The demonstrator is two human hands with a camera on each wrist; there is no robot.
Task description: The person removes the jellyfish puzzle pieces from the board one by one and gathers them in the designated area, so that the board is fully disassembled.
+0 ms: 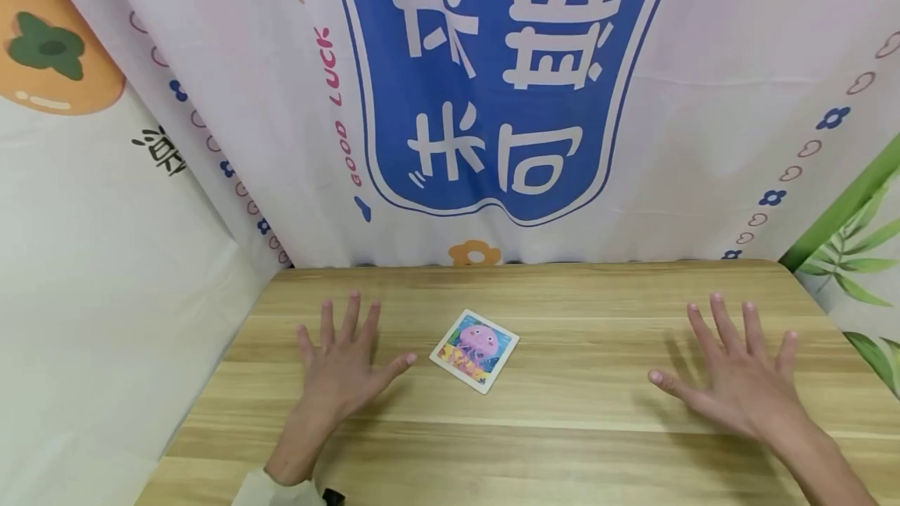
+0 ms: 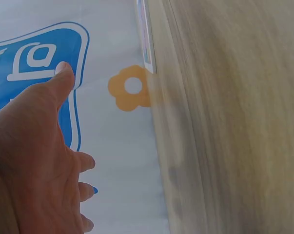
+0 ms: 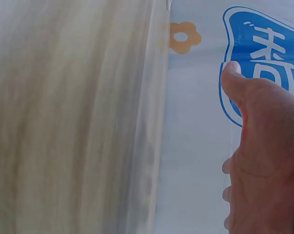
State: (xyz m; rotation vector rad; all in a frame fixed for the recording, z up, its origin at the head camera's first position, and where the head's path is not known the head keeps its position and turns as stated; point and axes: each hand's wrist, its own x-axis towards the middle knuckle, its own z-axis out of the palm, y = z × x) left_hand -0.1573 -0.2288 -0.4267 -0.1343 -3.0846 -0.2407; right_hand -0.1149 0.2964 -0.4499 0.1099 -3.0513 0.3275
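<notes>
A square picture puzzle [image 1: 475,351] with a white border shows a pink jellyfish over blue and yellow. It lies turned at an angle on the wooden table [image 1: 534,451], between the two hands. To its left, the left hand [image 1: 342,372] has its fingers spread and holds nothing; its thumb points towards the picture without touching it. Farther off on the right, the right hand [image 1: 748,381] is spread too, with nothing in it. Both wrist views show the hands above the tabletop. Only the picture's edge [image 2: 146,39] appears in the left wrist view.
Behind the table hangs a white printed curtain [image 1: 675,162] with a blue sign and an orange flower [image 1: 475,253] low down. White cloth [image 1: 91,272] with a persimmon print borders the left side. Green leaf-printed cloth [image 1: 865,248] is at the right.
</notes>
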